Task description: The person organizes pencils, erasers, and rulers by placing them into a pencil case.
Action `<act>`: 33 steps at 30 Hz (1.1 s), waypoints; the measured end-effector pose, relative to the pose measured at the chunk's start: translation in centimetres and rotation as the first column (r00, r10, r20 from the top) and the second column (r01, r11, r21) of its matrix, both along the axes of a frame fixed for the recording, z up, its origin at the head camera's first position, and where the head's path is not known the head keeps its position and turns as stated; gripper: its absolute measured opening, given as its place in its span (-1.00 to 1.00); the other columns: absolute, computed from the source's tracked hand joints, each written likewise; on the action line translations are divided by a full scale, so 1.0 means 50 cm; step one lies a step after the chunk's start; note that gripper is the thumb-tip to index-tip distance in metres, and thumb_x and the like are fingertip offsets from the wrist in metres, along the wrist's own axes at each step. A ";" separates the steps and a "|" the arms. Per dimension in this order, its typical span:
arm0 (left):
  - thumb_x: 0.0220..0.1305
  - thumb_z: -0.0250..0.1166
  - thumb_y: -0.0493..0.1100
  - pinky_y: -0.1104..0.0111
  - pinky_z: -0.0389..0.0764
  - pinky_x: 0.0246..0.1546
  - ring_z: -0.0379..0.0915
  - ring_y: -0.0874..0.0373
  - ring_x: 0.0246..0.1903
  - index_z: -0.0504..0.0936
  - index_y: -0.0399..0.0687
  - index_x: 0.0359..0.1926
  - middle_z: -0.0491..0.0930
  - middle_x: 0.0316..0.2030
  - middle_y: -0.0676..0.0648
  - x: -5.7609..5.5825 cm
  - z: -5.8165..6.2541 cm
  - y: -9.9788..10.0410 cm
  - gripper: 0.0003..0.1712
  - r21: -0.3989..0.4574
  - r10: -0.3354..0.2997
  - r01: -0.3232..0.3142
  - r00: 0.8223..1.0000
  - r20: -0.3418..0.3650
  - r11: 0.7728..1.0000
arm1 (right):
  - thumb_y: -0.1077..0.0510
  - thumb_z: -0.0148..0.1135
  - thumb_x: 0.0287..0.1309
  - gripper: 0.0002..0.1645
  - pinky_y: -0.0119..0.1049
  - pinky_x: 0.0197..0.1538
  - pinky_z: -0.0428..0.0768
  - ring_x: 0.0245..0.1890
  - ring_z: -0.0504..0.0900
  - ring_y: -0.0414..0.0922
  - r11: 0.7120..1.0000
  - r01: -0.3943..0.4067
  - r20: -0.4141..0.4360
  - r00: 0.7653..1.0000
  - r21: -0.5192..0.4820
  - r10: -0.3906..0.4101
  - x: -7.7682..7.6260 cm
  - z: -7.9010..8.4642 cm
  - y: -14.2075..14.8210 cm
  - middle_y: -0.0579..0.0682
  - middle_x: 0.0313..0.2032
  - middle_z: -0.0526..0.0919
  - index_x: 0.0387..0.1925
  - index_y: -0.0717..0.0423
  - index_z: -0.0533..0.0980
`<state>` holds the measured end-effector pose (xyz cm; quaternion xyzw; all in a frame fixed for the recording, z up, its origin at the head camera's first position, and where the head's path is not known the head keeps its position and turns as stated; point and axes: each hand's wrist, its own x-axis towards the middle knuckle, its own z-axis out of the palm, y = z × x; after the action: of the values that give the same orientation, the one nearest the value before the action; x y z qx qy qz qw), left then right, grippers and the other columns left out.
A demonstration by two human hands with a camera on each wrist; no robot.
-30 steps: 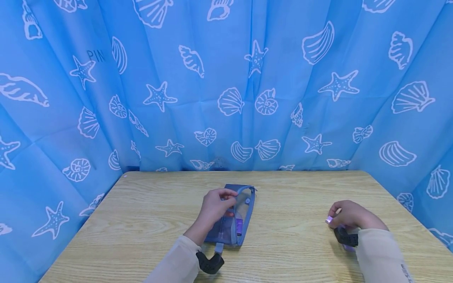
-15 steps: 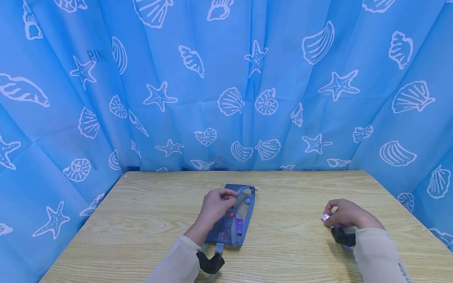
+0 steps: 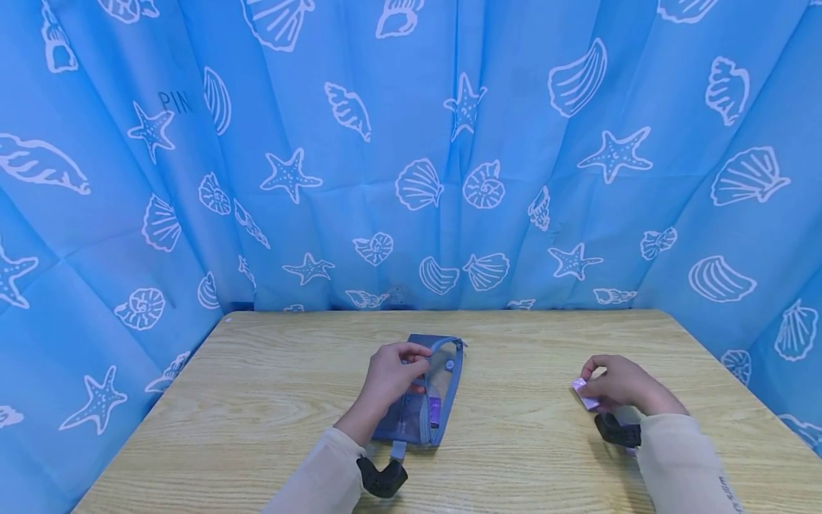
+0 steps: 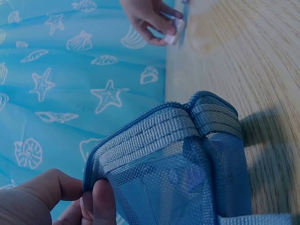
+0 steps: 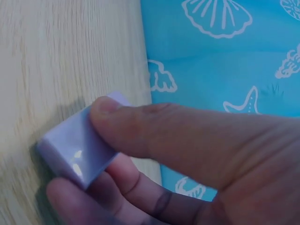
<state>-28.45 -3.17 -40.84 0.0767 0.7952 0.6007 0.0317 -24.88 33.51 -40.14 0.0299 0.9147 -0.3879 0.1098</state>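
Observation:
A blue-grey mesh zip pouch (image 3: 407, 420) lies on the table, its zipped side gaping. My left hand (image 3: 390, 375) pinches the pouch's edge between thumb and fingers, plain to see in the left wrist view, where the mesh (image 4: 161, 185) stands up beside the thumb. Inside the pouch rests a dark purple item (image 3: 434, 412), along with a small round pale thing (image 3: 449, 365). To the right, my right hand (image 3: 619, 385) holds a small, shiny light-purple box (image 5: 79, 145) between thumb and fingers, just over the table.
Another bit of purple (image 3: 632, 451) shows on the table under my right wrist, mostly hidden. The wooden table (image 3: 289, 371) runs back to a blue curtain (image 3: 385, 143) with white shells and starfish. Black wrist mounts (image 3: 382, 478) sit on both forearms.
My right hand has moved left and slightly away from me with the light-purple box, turning so more of the box shows. My left hand and the pouch have stayed put.

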 end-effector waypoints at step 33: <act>0.11 0.28 -0.30 0.32 0.73 -0.51 0.61 0.15 -0.41 0.72 -0.24 -0.12 0.57 -0.39 -0.03 0.000 0.003 -0.001 -0.72 0.006 0.008 -0.008 1.000 0.000 1.000 | 0.30 0.18 0.24 -0.63 -0.30 -0.24 0.75 -0.35 0.68 -0.16 0.912 0.021 0.142 0.989 -0.410 0.041 -0.022 -0.032 -0.039 0.20 -0.20 0.54 0.01 0.46 0.38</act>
<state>-28.47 -3.23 -40.71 0.0736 0.7936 0.6033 0.0288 -25.97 31.57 -41.73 0.0299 0.8023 -0.5674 0.1829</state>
